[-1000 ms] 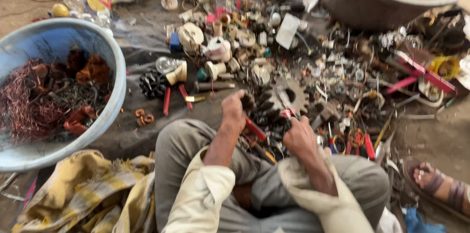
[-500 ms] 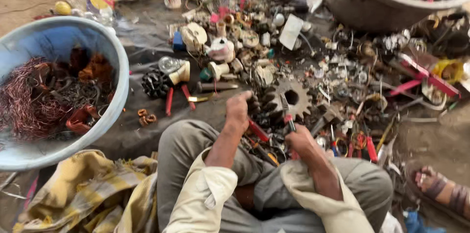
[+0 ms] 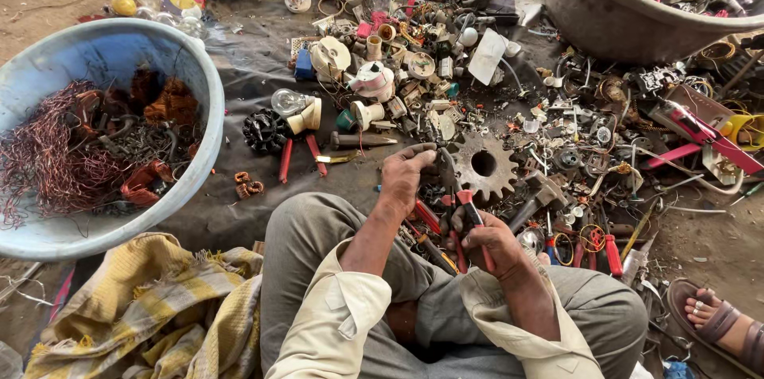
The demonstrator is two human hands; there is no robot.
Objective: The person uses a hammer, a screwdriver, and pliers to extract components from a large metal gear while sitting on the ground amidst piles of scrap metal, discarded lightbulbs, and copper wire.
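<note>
A pair of red-handled metal pliers point(image 3: 464, 216) sits in the right hand point(image 3: 493, 240), fingers clenched round the handles; the jaws point up toward a small dark scrap piece point(image 3: 440, 162) pinched in the left hand point(image 3: 406, 176). What that piece is cannot be made out, as the fingers cover most of it. Just beyond the hands lies a grey toothed metal gear wheel point(image 3: 484, 166) on the dark ground sheet point(image 3: 239, 84), amid a dense litter of small electrical scrap too tangled to tell apart. More red-handled tools point(image 3: 434, 228) lie under the hands, partly hidden by the wrists. To the left stands a pale blue plastic basin point(image 3: 203, 84) holding reddish copper wire point(image 3: 48, 160). A grey plastic tub point(image 3: 605, 13) is cut off at the upper right edge. A sandalled foot point(image 3: 720, 319) shows at lower right, cut off by the edge.
</note>
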